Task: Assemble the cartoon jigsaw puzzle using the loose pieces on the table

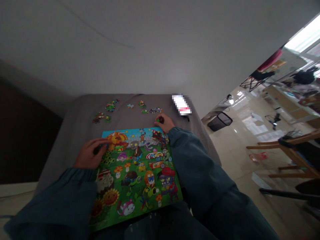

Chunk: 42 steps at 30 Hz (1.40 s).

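A colourful cartoon jigsaw puzzle (pixel 136 173) lies on a grey cloth-covered surface (pixel 75 120) in front of me. My left hand (pixel 90 154) rests on the puzzle's left edge, fingers curled around a small dark piece near the upper left corner. My right hand (pixel 163 123) reaches just beyond the puzzle's top right corner and pinches a dark puzzle piece (pixel 160 119). Loose puzzle pieces (pixel 103 115) lie scattered farther back, with more pieces (pixel 150 109) near my right hand. Both arms wear dark teal sleeves.
A blurred white rectangular object (pixel 181 104) lies at the surface's far right corner. To the right, on a glossy tiled floor, stand a black wastebasket (pixel 220 121) and wooden chairs (pixel 292 150). A plain wall rises behind the surface.
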{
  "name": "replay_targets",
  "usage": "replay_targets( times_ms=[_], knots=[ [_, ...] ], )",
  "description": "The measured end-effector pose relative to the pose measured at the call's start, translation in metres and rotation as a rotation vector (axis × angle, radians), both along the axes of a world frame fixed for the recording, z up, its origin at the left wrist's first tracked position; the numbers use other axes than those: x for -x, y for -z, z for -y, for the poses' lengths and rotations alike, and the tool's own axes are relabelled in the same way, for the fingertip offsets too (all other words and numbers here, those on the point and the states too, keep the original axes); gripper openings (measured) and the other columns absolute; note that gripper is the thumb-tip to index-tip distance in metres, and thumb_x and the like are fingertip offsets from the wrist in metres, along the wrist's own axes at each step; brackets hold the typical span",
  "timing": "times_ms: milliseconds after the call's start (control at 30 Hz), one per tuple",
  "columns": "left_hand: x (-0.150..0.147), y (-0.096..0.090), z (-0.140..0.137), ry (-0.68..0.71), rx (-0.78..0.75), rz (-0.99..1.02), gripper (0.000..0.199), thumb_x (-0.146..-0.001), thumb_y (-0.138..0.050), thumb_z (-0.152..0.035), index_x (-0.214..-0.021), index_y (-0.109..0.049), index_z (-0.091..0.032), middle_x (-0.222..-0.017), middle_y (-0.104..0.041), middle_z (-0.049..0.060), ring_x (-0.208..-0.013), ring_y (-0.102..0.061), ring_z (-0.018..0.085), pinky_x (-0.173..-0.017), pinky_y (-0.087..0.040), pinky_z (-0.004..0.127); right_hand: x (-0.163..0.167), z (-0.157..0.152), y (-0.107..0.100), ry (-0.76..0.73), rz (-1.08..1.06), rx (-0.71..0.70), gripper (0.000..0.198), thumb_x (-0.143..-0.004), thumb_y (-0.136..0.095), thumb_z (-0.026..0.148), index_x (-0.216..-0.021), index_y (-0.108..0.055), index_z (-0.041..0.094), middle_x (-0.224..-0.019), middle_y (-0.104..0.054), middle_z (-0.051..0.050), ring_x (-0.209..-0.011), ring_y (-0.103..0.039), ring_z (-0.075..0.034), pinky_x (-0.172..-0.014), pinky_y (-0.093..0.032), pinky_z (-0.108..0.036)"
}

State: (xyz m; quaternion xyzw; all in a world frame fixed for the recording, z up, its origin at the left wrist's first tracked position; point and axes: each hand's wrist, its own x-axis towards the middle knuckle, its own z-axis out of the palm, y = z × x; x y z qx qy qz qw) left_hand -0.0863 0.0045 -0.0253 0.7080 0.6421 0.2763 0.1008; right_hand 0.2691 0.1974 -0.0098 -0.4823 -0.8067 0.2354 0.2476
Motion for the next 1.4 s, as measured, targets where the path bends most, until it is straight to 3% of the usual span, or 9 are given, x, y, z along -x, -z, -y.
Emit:
replay_targets(
  times_ms=[67,233,400,767,933,1167,1300,1400],
  knots=[
    [0.001,0.001,0.0,0.001,0.001,-0.01,0.029,-0.096,-0.061,-0.04,-0.112,-0.066,-0.016,-0.12,-0.067,0.009,-0.113,-0.063,0.024,-0.102,-0.05,0.051,-0.002,-0.006,0.002,0.076,-0.011,-0.019,0.021,-0.087,-0.069,0.026,-0.104,-0.064,0.014,-0.091,-0.064,-0.005,-0.085,-0.056,-0.018,-0.085,-0.046,-0.033],
    [0.003,0.004,-0.001,0.008,-0.031,-0.013,0.027,-0.096,-0.06,-0.039,-0.109,-0.067,-0.016,-0.118,-0.068,0.008,-0.11,-0.064,0.023,-0.101,-0.051,0.05,-0.004,-0.024,0.001,0.253,-0.018,-0.101,0.025,-0.084,-0.072,0.03,-0.104,-0.064,0.017,-0.117,-0.061,-0.013,-0.113,-0.052,-0.029,-0.102,-0.038,-0.044],
    [0.003,0.003,0.001,0.017,-0.05,-0.034,0.026,-0.096,-0.061,-0.037,-0.11,-0.067,-0.016,-0.118,-0.068,0.008,-0.11,-0.064,0.023,-0.1,-0.051,0.05,-0.003,-0.036,0.004,0.263,-0.02,-0.132,0.023,-0.086,-0.071,0.034,-0.102,-0.062,0.02,-0.129,-0.059,-0.012,-0.127,-0.044,-0.032,-0.104,-0.035,-0.047],
    [0.006,0.005,0.001,0.011,-0.046,-0.082,0.031,-0.096,-0.062,-0.038,-0.119,-0.064,-0.017,-0.122,-0.065,0.009,-0.109,-0.064,0.023,-0.095,-0.055,0.047,0.002,-0.06,0.009,0.245,-0.112,-0.137,0.02,-0.086,-0.068,0.031,-0.1,-0.057,0.02,-0.101,-0.067,-0.008,-0.102,-0.057,-0.027,-0.094,-0.042,-0.042],
    [0.004,0.004,0.001,-0.013,-0.041,-0.09,0.031,-0.096,-0.062,-0.038,-0.119,-0.064,-0.018,-0.123,-0.065,0.009,-0.109,-0.064,0.023,-0.095,-0.055,0.047,-0.001,-0.062,0.015,0.247,-0.193,-0.134,0.021,-0.087,-0.064,0.028,-0.106,-0.057,0.021,-0.1,-0.068,-0.007,-0.095,-0.061,-0.023,-0.089,-0.048,-0.037],
    [0.004,0.002,0.002,-0.024,-0.029,-0.082,0.032,-0.096,-0.061,-0.038,-0.12,-0.063,-0.018,-0.124,-0.065,0.009,-0.109,-0.064,0.023,-0.095,-0.055,0.047,0.0,-0.059,0.016,0.224,-0.264,-0.141,0.035,-0.085,-0.067,0.025,-0.119,-0.063,0.019,-0.114,-0.069,-0.012,-0.114,-0.061,-0.027,-0.107,-0.044,-0.045],
    [0.005,0.002,0.002,-0.023,-0.035,-0.072,0.032,-0.096,-0.061,-0.038,-0.12,-0.063,-0.018,-0.125,-0.064,0.009,-0.109,-0.064,0.023,-0.094,-0.056,0.046,-0.006,-0.065,0.016,0.316,-0.323,-0.137,0.044,-0.091,-0.061,0.035,-0.13,-0.06,0.014,-0.133,-0.061,-0.018,-0.13,-0.053,-0.029,-0.113,-0.04,-0.047],
    [0.006,0.003,0.002,-0.02,-0.033,-0.066,0.032,-0.096,-0.062,-0.038,-0.121,-0.063,-0.018,-0.125,-0.064,0.01,-0.109,-0.064,0.023,-0.094,-0.056,0.047,-0.012,-0.073,0.018,0.404,-0.367,-0.121,0.045,-0.095,-0.051,0.032,-0.134,-0.056,0.01,-0.14,-0.056,-0.021,-0.135,-0.05,-0.028,-0.114,-0.041,-0.048]
  ],
)
